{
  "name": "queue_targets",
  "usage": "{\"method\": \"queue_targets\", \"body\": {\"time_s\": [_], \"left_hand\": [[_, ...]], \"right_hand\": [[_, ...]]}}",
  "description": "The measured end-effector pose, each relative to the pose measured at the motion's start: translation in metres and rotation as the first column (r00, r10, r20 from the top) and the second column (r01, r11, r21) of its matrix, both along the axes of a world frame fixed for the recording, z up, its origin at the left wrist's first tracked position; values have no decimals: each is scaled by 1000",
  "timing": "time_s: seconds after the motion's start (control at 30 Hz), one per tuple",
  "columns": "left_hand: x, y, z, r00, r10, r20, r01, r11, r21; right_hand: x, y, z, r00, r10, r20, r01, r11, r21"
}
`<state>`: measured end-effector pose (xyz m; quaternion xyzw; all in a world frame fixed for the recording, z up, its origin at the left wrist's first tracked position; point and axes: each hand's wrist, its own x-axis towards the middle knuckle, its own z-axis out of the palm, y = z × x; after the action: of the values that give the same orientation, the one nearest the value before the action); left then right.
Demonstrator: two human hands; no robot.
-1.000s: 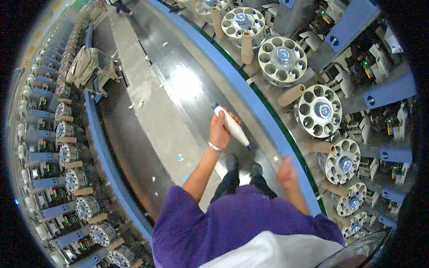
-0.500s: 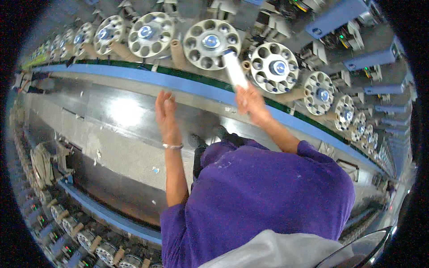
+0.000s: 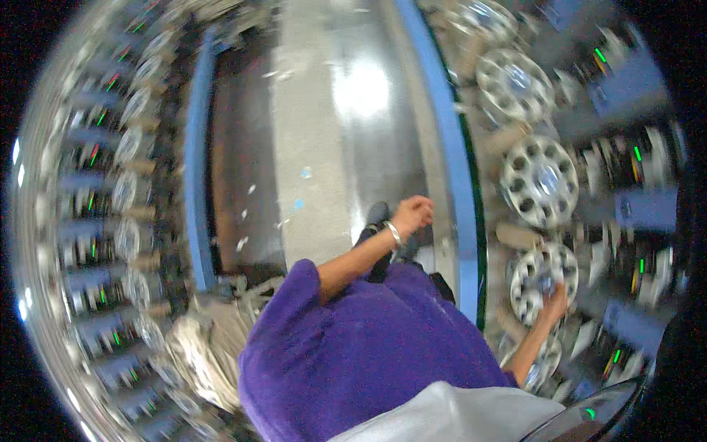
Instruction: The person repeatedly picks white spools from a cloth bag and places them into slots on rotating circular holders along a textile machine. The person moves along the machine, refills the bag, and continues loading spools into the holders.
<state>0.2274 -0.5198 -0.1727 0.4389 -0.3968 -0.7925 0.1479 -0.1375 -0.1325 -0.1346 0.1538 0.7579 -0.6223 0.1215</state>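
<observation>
My left hand (image 3: 412,215) hangs over the aisle, its fingers loosely curled together, with no thing visible in it; a white band circles the wrist. On the right, my right hand (image 3: 556,300) reaches to the lower part of a round holder wheel (image 3: 521,281) with a ring of cup-shaped holes. It is close to the wheel's blue hub (image 3: 546,284). Motion blur and the hand itself hide its fingertips, so what they touch or hold is unclear. Another holder wheel (image 3: 541,182) stands just beyond, with a brown paper tube (image 3: 518,236) lying between the two.
A blue rail (image 3: 458,184) runs along the right machine row. Across the aisle floor (image 3: 313,132), scattered with scraps, another blue rail (image 3: 197,169) fronts a second row of machines. Bundled beige cloth (image 3: 213,353) sits at the lower left.
My view has turned left, so the aisle now runs away ahead. The white bobbin in my right hand is no longer visible. My left hand's spread fingers have curled.
</observation>
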Motion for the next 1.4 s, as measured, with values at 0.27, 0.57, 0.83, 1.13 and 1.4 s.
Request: {"method": "queue_targets", "body": {"time_s": [0.27,0.57,0.83,1.13,1.4], "left_hand": [[106,40,-16,884,307,354,-76,840,-538],[329,118,-18,583,564,585,-29,734,-679],[691,299,87,-203,670,714,263,740,-619],[815,458,90,-32,341,940,88,937,-337],[820,425,80,-73,401,913,166,908,-386]], "right_hand": [[-18,50,-17,810,515,-280,-338,801,494],[124,-115,53,500,845,-193,471,-78,879],[571,-213,-90,-443,892,-85,-624,-239,744],[993,-146,-47,-820,362,444,-545,-733,-408],[1055,-95,-83,-632,689,353,-732,-384,-563]]}}
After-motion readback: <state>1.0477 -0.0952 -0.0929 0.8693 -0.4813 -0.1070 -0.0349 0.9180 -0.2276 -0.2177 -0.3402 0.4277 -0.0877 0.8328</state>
